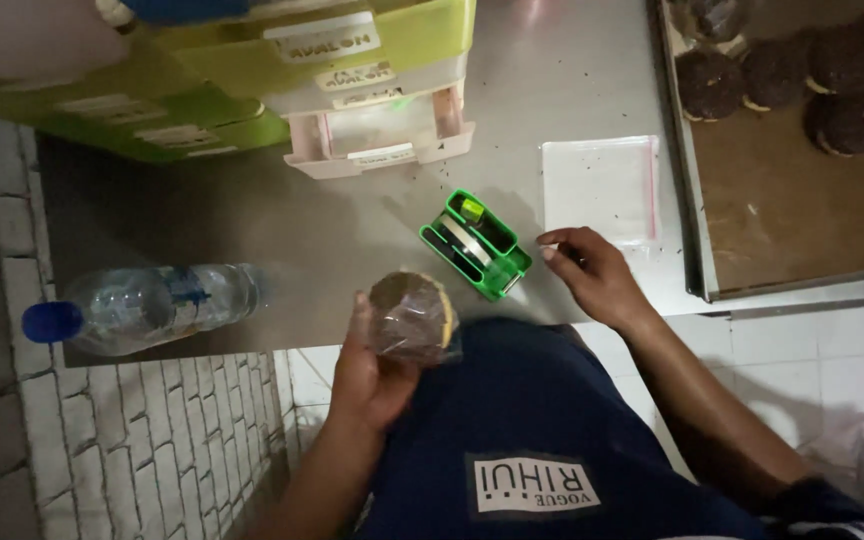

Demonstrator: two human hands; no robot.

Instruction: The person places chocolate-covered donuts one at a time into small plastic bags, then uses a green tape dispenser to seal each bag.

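Hands at a steel counter [572, 80], seen from the head camera looking straight down. The left hand [372, 370] is closed around a round chocolate-coated pastry in a clear bag [412, 315], holding it upright at the near edge of the counter, just above the person's dark blue apron [532, 430]; the wrap is gathered in the palm, seemingly to keep it tight around the pastry. The right hand [597, 275] rests on the counter with thumb and forefinger pinched together, apparently on a small strip or tag too fine to make out. It sits just right of a green tape dispenser [475, 246], which lies within easy reach between the two hands. Beyond the right hand lies a flat empty clear zip bag [600, 188]. At far right, a metal tray [802, 210] carries more dark round pastries [782, 70] along its far side. At left a plastic water bottle with a blue cap [142, 305] lies on its side, well apart from the work. Stacked green and pale plastic drawers [352, 90] stand at the far left of the counter.
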